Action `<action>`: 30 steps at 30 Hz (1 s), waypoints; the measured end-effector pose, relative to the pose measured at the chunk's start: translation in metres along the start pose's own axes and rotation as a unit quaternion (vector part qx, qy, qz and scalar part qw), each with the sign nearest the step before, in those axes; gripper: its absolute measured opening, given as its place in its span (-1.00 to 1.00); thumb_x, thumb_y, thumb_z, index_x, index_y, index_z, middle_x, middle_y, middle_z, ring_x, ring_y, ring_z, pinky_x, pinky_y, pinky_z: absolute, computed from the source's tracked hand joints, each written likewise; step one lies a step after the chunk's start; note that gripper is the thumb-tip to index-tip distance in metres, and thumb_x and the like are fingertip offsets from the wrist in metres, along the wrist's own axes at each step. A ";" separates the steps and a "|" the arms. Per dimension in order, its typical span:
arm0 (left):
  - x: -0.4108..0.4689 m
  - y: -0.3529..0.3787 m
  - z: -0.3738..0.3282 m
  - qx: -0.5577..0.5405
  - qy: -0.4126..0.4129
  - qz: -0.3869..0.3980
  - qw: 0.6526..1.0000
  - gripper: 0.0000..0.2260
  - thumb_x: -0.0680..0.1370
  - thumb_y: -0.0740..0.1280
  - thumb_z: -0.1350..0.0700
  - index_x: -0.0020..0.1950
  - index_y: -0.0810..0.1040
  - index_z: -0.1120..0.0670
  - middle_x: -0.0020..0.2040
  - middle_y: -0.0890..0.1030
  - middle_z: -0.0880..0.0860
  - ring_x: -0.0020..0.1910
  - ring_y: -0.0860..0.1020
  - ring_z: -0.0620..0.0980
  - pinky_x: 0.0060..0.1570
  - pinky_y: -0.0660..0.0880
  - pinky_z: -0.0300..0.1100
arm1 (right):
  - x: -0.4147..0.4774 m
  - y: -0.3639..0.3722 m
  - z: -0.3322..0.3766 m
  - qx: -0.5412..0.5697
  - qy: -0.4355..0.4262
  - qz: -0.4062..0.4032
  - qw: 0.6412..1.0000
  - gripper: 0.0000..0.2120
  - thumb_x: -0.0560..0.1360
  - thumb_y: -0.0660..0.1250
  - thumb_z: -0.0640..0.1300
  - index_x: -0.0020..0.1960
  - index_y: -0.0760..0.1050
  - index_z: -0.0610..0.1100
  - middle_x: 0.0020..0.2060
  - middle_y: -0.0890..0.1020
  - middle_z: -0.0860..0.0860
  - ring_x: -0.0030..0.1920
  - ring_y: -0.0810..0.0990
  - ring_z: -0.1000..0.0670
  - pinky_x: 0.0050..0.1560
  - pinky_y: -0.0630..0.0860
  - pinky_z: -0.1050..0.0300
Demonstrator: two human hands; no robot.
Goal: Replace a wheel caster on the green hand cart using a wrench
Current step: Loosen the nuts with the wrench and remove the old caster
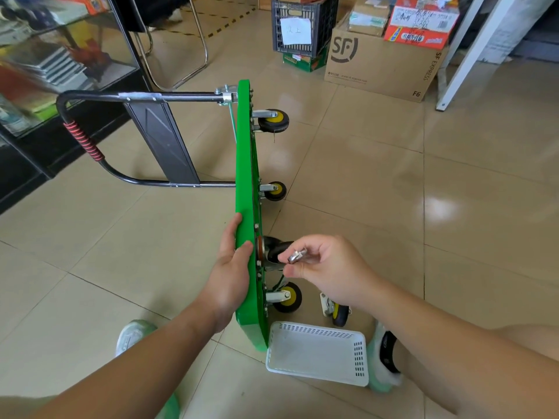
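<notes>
Glass cabinet (69, 49): far left of my feed, cut off by the frame edge. What sits behind the glass is too blurred for me to name.
Cart handle (90, 140): one black tube loop with a red winding, stretched out to the left of the deck.
Left hand (231, 267): it grips the deck's near edge, with the thumb over the narrow rim and the fingers on the left face.
Green cart (245, 164): this is the task's thing, at centre frame. It is tipped so the deck stands on edge on the tiles with the underside facing right.
Mounted casters (273, 120): I count four down the underside. Three show yellow hubs, and the third from the top is half hidden behind the right hand.
Right hand (329, 267): thumb and fingertips pinch a small metal fastener (297, 256), held just beside that third caster.
Fastener detail: it is blurred and may be a bolt with a nut, but I cannot say.
Loose caster (337, 311): one, lying on the floor to the right of the deck, partly covered by the right wrist.
White basket (317, 352): one, with perforated walls, on the floor at the cart's lower corner.
Black crate (302, 25): one, at the upper middle with a paper note on it. Its top is cut off.
Cardboard box (378, 65): one large box to the right of the crate, with smaller boxes stacked on it.
</notes>
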State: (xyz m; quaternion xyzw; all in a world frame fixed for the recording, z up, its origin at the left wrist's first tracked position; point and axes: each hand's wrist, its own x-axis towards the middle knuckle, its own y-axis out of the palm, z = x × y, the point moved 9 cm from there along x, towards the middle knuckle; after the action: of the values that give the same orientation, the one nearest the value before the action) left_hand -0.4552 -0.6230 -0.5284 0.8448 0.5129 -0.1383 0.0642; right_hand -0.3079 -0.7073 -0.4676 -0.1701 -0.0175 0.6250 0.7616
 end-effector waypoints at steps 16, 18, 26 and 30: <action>0.002 -0.001 0.003 0.006 -0.003 0.006 1.000 -0.56 0.54 0.14 -0.17 0.30 0.23 -0.67 0.43 0.50 -0.07 0.34 0.54 0.09 0.40 0.44 0.18 | 0.009 -0.035 0.043 0.117 -0.153 -0.159 0.968 -0.87 0.45 0.48 -0.36 -0.09 0.69 -0.16 -0.12 0.75 -0.04 -0.03 0.73 -0.05 0.12 0.64 0.02; 0.003 -0.001 0.004 0.005 -0.006 0.006 1.000 -0.55 0.53 0.14 -0.17 0.32 0.23 -0.66 0.43 0.50 -0.08 0.34 0.54 0.08 0.40 0.44 0.19 | 0.013 -0.036 0.029 0.114 -0.129 -0.167 0.971 -0.86 0.45 0.48 -0.37 -0.10 0.69 -0.15 -0.13 0.75 -0.04 -0.03 0.73 -0.05 0.13 0.64 -0.03; 0.005 -0.001 0.008 0.000 -0.009 0.009 1.000 -0.54 0.55 0.14 -0.17 0.37 0.21 -0.64 0.46 0.47 -0.07 0.40 0.50 0.13 0.43 0.40 0.23 | 0.002 -0.044 -0.006 0.075 -0.073 -0.195 0.975 -0.78 0.46 0.48 -0.34 -0.13 0.64 -0.02 -0.10 0.75 0.06 -0.02 0.73 0.05 0.09 0.63 0.11; 0.005 0.000 0.008 -0.004 -0.006 0.007 1.000 -0.54 0.58 0.14 -0.14 0.39 0.22 -0.62 0.47 0.47 -0.07 0.41 0.49 0.12 0.43 0.40 0.23 | -0.014 -0.040 -0.019 0.069 -0.064 -0.199 0.976 -0.80 0.45 0.48 -0.37 -0.12 0.63 -0.08 -0.06 0.75 0.11 0.03 0.71 0.13 0.09 0.60 0.26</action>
State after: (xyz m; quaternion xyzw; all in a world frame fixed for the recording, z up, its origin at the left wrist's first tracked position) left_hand -0.4548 -0.6208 -0.5374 0.8473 0.5072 -0.1409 0.0712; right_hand -0.2688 -0.7317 -0.4722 -0.0697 -0.0564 0.4705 0.8778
